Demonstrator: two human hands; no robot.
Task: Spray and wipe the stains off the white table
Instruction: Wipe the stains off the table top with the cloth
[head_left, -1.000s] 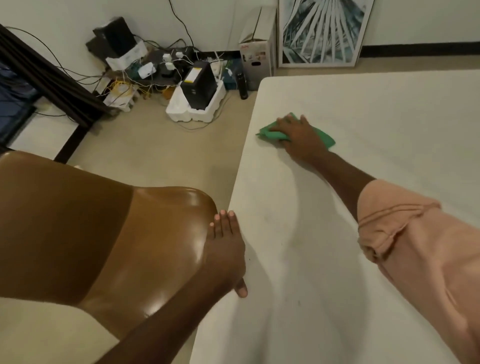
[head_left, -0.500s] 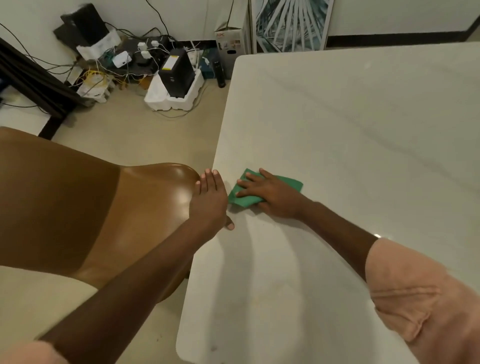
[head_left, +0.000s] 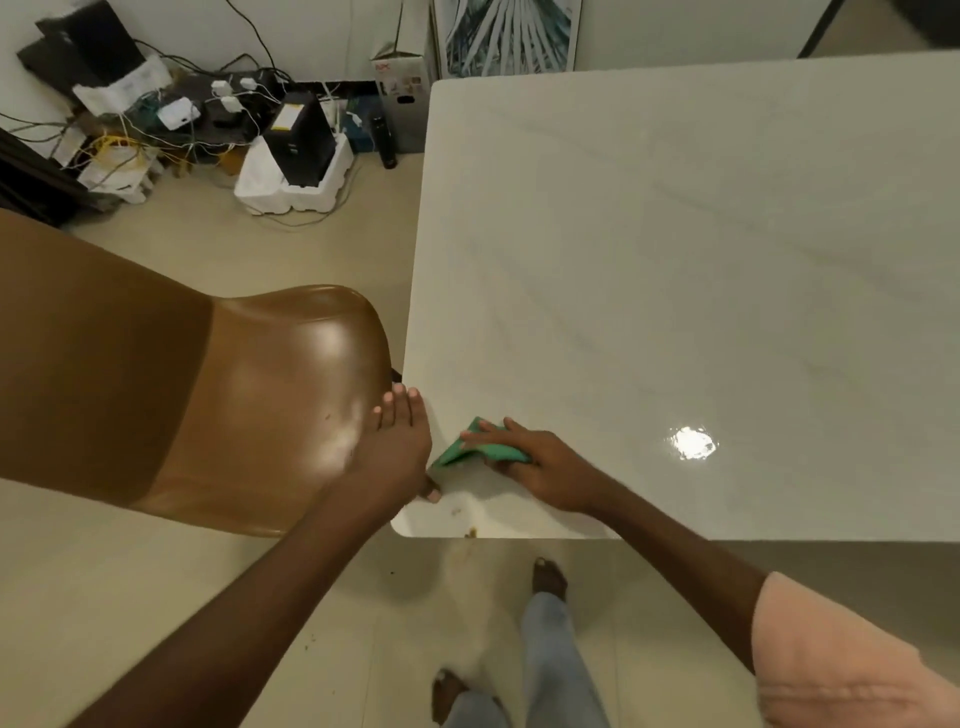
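Observation:
The white table (head_left: 675, 249) fills the right half of the view. My right hand (head_left: 535, 460) presses flat on a green cloth (head_left: 460, 452) near the table's near-left corner. My left hand (head_left: 400, 447) rests on the table's left edge, fingers together, thumb on the tabletop, just left of the cloth. Small brown stains (head_left: 465, 522) lie on the tabletop at the front edge, just below the cloth. No spray bottle is in view.
A brown chair (head_left: 208, 395) stands tight against the table's left edge. Boxes, cables and a black device in white foam (head_left: 298, 156) clutter the floor at the far left. A framed picture (head_left: 506, 31) leans on the wall. My feet (head_left: 548, 577) stand below the table's front edge.
My right hand has dragged the green cloth from the far left part of the table toward the near-left corner. My left hand stays on the table's edge. The view has tilted down.

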